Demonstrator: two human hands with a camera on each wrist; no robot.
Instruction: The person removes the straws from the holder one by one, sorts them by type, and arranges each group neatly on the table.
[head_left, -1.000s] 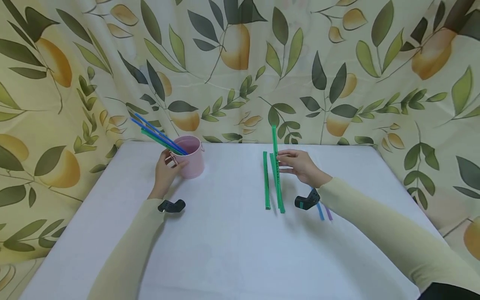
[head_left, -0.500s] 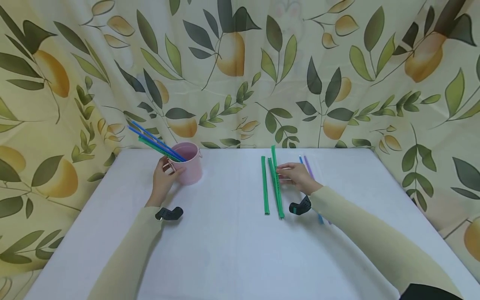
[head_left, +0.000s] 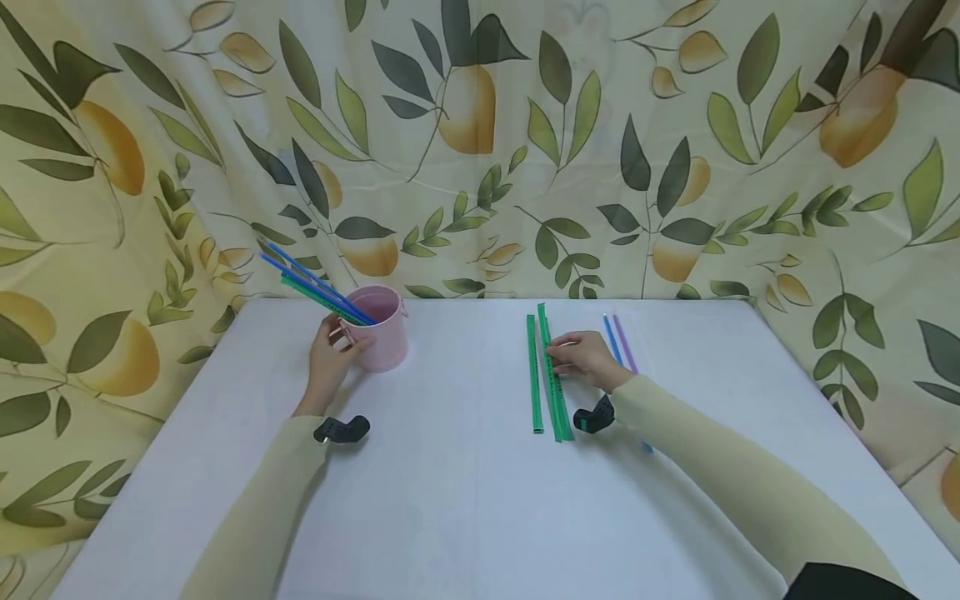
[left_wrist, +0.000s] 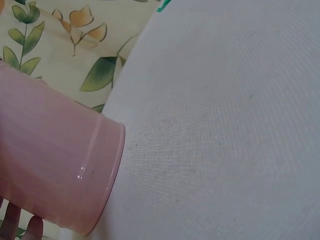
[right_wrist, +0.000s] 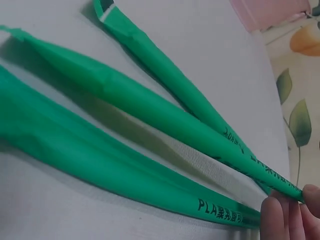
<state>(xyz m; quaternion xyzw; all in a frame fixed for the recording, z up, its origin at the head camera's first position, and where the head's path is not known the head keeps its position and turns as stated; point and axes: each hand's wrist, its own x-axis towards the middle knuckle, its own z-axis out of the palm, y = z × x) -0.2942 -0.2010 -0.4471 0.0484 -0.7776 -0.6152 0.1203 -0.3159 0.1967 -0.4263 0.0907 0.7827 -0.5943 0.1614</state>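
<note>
Place: a screened-off tabletop recording spot; home or studio, cannot tell
Printed fabric (head_left: 467, 108): fruit and leaf pattern, hanging in soft folds behind and along both sides
Surface (head_left: 420, 500): white, woven texture, far edge near the fabric
Wrist cameras (head_left: 341, 430): black, worn at both sleeves (head_left: 258, 500)

White tbl (head_left: 450, 492) w/ pink bucket (head_left: 388, 346), grn tubes (head_left: 535, 379), blue stick (head_left: 612, 338), purple stick (head_left: 624, 340)

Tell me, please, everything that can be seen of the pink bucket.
The pink bucket is round, glossy and plastic-looking, with an open top, a ridge near its base and a small lug high on one side. It stands upright on the white table, toward its far left. The person's left-hand grip holds its side; blue sticks and green sticks lean out leftward.
</note>
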